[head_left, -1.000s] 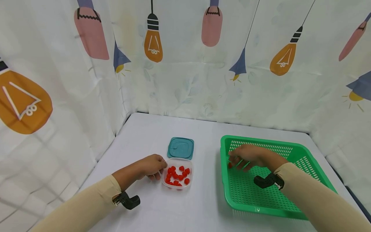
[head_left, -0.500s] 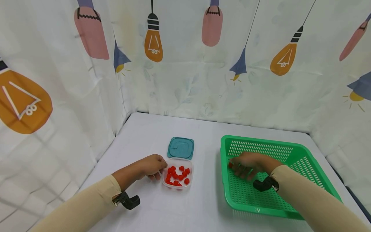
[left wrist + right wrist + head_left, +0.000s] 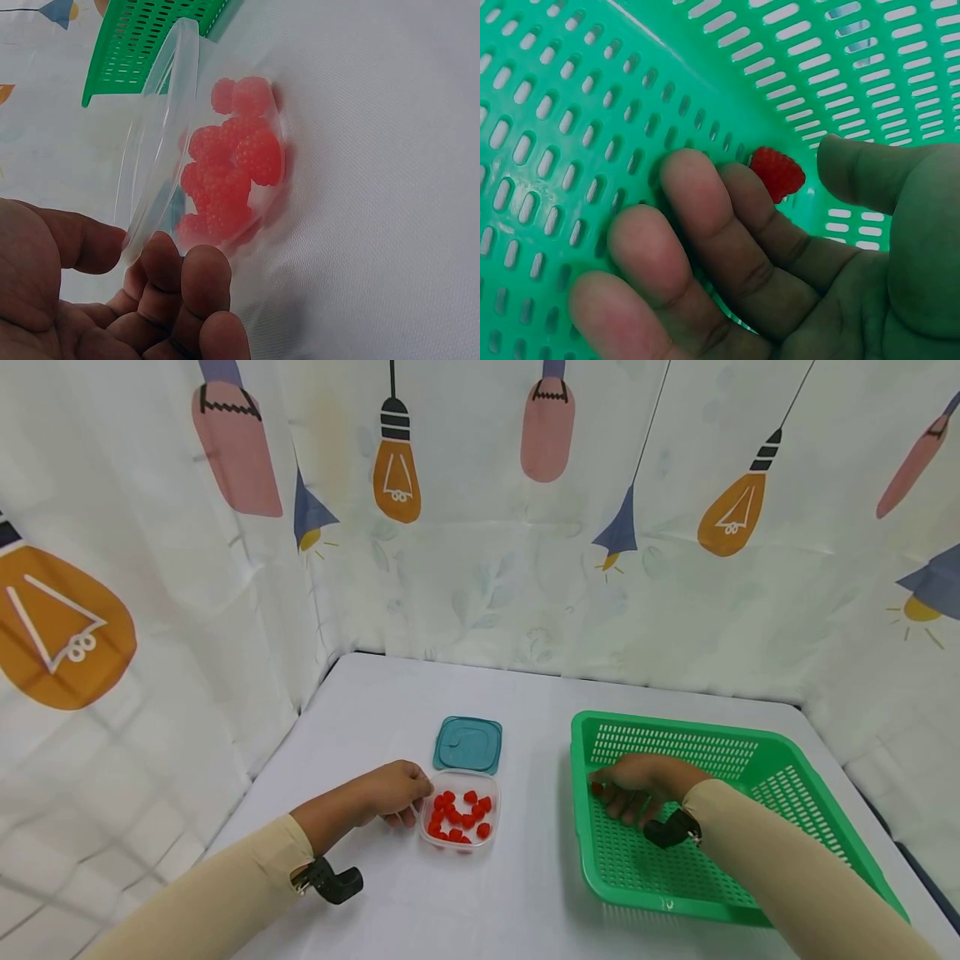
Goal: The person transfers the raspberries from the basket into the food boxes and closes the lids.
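My left hand (image 3: 397, 789) pinches the left rim of a clear plastic container (image 3: 161, 165) between thumb and fingers. Several red raspberries (image 3: 217, 176) lie inside it. Down in the green basket (image 3: 675, 906), my right hand (image 3: 637, 785) reaches to the left end. A single raspberry (image 3: 778, 174) sits there in the corner, between my thumb (image 3: 855, 172) and index finger. In the right wrist view a gap shows between the thumb and the berry, and the other fingers are spread loosely over the basket's floor.
A teal lid (image 3: 468, 743) lies flat on the white table (image 3: 525, 877), just behind the container. The basket's raised walls surround my right hand. A printed curtain (image 3: 480, 585) hangs behind the table and along its left side.
My right hand has dipped slightly lower in the basket, its thumb and index finger coming around the lone raspberry. My left hand stays on the container's rim.
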A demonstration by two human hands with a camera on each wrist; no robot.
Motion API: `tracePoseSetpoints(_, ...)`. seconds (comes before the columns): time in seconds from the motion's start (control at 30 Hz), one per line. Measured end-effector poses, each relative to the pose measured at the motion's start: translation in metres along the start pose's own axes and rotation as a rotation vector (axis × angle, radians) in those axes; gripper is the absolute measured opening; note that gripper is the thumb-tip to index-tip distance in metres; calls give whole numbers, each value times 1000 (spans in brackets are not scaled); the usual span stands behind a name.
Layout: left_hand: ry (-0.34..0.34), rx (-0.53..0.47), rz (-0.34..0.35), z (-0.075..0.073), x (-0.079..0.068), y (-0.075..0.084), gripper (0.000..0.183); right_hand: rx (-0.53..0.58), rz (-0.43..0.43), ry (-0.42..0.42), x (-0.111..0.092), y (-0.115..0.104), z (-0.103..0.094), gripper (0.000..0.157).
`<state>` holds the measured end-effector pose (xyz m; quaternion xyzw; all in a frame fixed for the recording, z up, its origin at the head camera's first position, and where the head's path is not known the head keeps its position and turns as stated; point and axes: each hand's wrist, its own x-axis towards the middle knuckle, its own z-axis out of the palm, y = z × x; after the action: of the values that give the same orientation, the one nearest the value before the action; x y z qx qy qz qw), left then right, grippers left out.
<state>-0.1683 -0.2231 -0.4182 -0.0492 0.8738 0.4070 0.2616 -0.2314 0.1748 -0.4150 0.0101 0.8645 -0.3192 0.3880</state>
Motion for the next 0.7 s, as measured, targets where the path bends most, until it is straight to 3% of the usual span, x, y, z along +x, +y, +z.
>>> tracePoseSetpoints(0.5, -3, -1, 13, 0, -1, 0, 19, 4, 13, 7, 2, -3, 2, 38)
tracePoseSetpoints(0.7, -2, -2, 8, 0, 0, 1, 18, 14, -21, 26, 2, -2, -1, 37)
